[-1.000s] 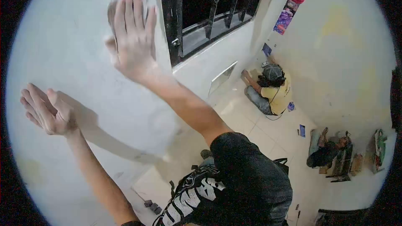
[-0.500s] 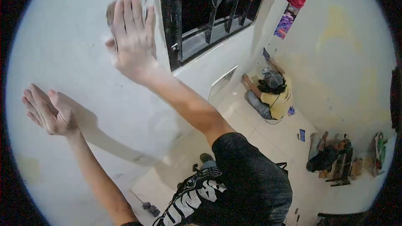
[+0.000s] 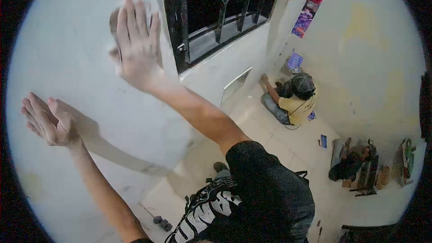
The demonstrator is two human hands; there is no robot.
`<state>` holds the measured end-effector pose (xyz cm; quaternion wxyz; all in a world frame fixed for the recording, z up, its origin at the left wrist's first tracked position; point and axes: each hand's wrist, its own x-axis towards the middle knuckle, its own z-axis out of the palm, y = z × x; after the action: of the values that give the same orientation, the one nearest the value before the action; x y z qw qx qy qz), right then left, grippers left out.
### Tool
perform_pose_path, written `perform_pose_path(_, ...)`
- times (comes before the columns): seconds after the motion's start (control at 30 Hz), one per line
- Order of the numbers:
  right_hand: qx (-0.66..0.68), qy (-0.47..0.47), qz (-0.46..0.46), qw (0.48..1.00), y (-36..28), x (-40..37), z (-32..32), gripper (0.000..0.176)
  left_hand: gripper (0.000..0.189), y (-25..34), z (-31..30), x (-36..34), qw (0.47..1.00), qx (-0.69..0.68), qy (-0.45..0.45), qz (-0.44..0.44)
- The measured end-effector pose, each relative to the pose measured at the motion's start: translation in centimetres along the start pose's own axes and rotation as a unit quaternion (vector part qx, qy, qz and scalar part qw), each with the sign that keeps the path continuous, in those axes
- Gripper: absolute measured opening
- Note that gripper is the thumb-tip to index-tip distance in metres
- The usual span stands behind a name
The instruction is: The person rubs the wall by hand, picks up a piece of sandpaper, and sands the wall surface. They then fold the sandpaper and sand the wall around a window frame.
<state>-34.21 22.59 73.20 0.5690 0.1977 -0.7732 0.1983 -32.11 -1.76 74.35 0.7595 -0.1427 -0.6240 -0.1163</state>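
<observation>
My left hand [image 3: 47, 121] lies flat on the wall [image 3: 76, 63], fingers apart, with bare wall all around it. My right hand [image 3: 135, 47], higher up, presses a blurred grey pad [image 3: 114, 18] flat. The pad's top edge shows past my straight, upward-pointing fingers. The window frame [image 3: 173, 27] stands just right.

The right hand [image 3: 135, 47] lay flat on the wall [image 3: 76, 54] at eleven o'clock, over a pad [image 3: 114, 18]. The left hand [image 3: 45, 121] was at nine o'clock, below it. The window [image 3: 216, 13] stood at twelve, just right of the right hand. A person [image 3: 292, 101] sat on the floor [image 3: 288, 144] at three o'clock, with a clutter of things [image 3: 360, 166] at four.
</observation>
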Motion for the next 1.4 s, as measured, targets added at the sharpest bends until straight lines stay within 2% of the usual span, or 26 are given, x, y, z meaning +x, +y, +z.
perform_pose_path(0.03, -0.004, -0.036, -0.005, 0.999, -0.1, -1.9, 0.3, 0.092, 0.041, -0.2, 0.4, -0.3, 1.000, 0.003, -0.003, 0.003)
perform_pose_path(0.17, 0.009, -0.061, -0.034, 0.998, 1.7, -2.1, 1.3, 0.089, 0.041, -0.4, 2.0, -2.1, 1.000, -0.007, 0.008, 0.007)
perform_pose_path(0.3, -0.024, 0.034, -0.041, 0.998, 1.9, 3.5, 1.0, 0.083, 0.041, -0.9, 2.2, -2.4, 1.000, -0.009, 0.013, 0.016)
perform_pose_path(0.4, -0.024, 0.021, -0.031, 0.999, 1.1, 2.8, 0.5, 0.084, 0.041, -1.1, 1.4, -1.8, 1.000, 0.009, 0.002, 0.018)
perform_pose_path(0.43, 0.007, 0.011, -0.022, 1.000, 0.5, 1.3, 0.5, 0.086, 0.040, -1.3, 1.0, -1.5, 1.000, 0.014, -0.001, 0.018)
perform_pose_path(0.57, -0.006, -0.090, -0.025, 0.996, 1.3, -9.3, 3.0, 0.092, 0.040, -0.7, 1.2, -1.7, 1.000, -0.001, -0.008, 0.009)
perform_pose_path(0.67, 0.002, -0.109, -0.030, 0.994, 2.2, -9.9, 3.3, 0.090, 0.040, -1.2, 2.1, -2.6, 1.000, -0.002, 0.005, 0.014)
perform_pose_path(0.77, 0.023, -0.053, -0.011, 0.998, 2.1, -3.3, 1.4, 0.089, 0.040, -1.4, 2.6, -3.2, 1.000, 0.009, -0.004, -0.002)
perform_pose_path(0.83, 0.031, 0.044, -0.030, 0.998, 2.7, 1.1, 1.9, 0.089, 0.040, -1.9, 3.0, -3.6, 1.000, -0.001, 0.002, 0.011)
perform_pose_path(0.93, 0.012, 0.076, -0.029, 0.997, 3.2, 4.3, 1.6, 0.083, 0.041, -1.7, 3.5, -3.9, 1.000, -0.010, 0.006, 0.008)
perform_pose_path(1.13, 0.010, -0.050, -0.014, 0.999, 2.9, -3.4, 2.3, 0.090, 0.042, -0.6, 3.2, -3.4, 1.000, 0.003, -0.006, -0.006)
perform_pose_path(1.2, 0.001, -0.080, -0.029, 0.996, 2.2, -3.7, 1.0, 0.090, 0.042, -0.2, 2.0, -2.7, 1.000, 0.006, -0.006, -0.005)
perform_pose_path(1.3, -0.011, -0.019, -0.053, 0.998, 2.4, 3.0, 0.4, 0.087, 0.043, 0.2, 2.1, -2.4, 1.000, -0.023, 0.017, 0.006)
perform_pose_path(1.4, -0.040, 0.034, -0.080, 0.995, 1.5, 7.5, -1.6, 0.082, 0.039, -0.3, 1.5, -3.5, 1.000, 0.025, 0.002, -0.005)
